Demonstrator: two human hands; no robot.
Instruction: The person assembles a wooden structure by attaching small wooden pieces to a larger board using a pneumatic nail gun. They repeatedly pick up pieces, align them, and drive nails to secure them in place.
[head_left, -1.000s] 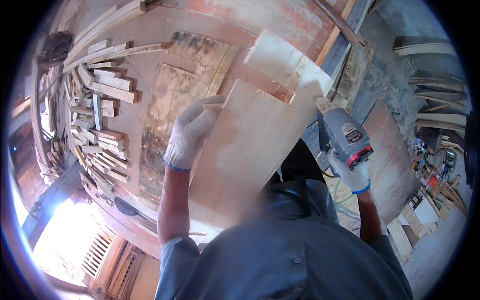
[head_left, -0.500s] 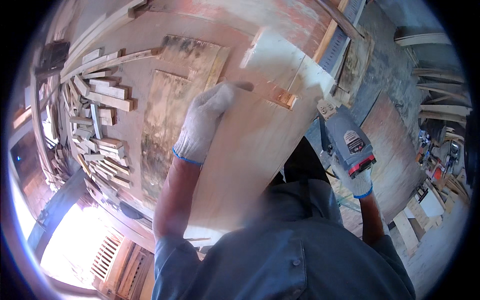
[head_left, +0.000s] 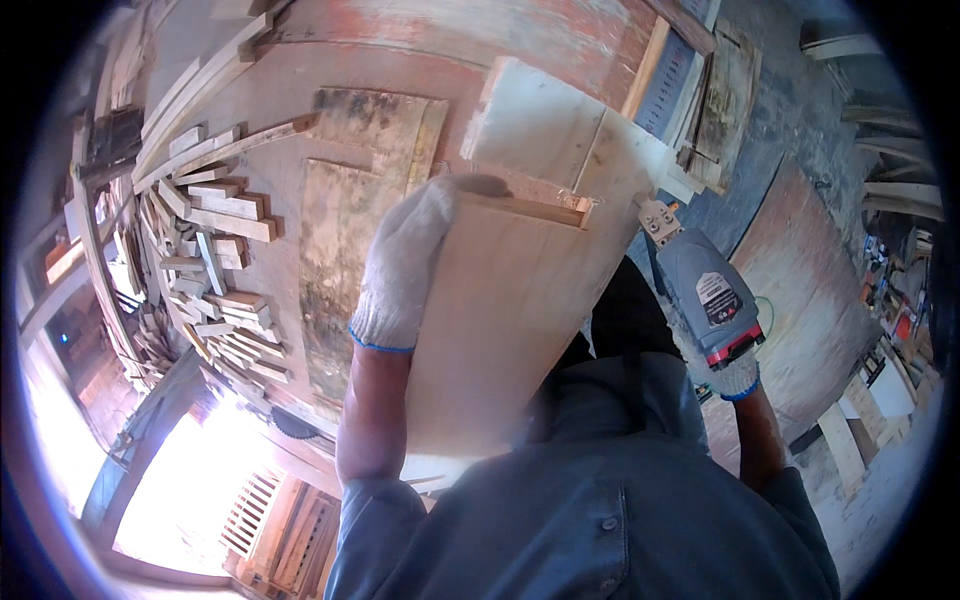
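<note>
My left hand (head_left: pixel 405 255), in a white knitted glove with a blue cuff, is closed over the far left corner of a pale wooden board (head_left: pixel 500 320). Along the board's far edge runs a narrow wooden strip (head_left: pixel 545 212). My right hand (head_left: pixel 735 375), gloved alike and mostly hidden beneath the tool, grips a grey nail gun (head_left: pixel 712 290) with a metal nose and a red-and-black end. Its nose points away from me, just right of the board and apart from it. Beyond the strip lies a whitish panel (head_left: pixel 535 120) with a seam across it.
Several short wood offcuts (head_left: pixel 225 210) are heaped at left, beside long strips (head_left: pixel 205 85). A stained plywood sheet (head_left: pixel 340 250) lies left of my hand. Another brown sheet (head_left: pixel 810 240) rests at right. Curved wooden pieces (head_left: pixel 900 150) line the far right.
The board's far edge has tipped, so the strip along it shows more clearly. The nail gun has shifted slightly toward me and to the right. Both hands keep their hold.
</note>
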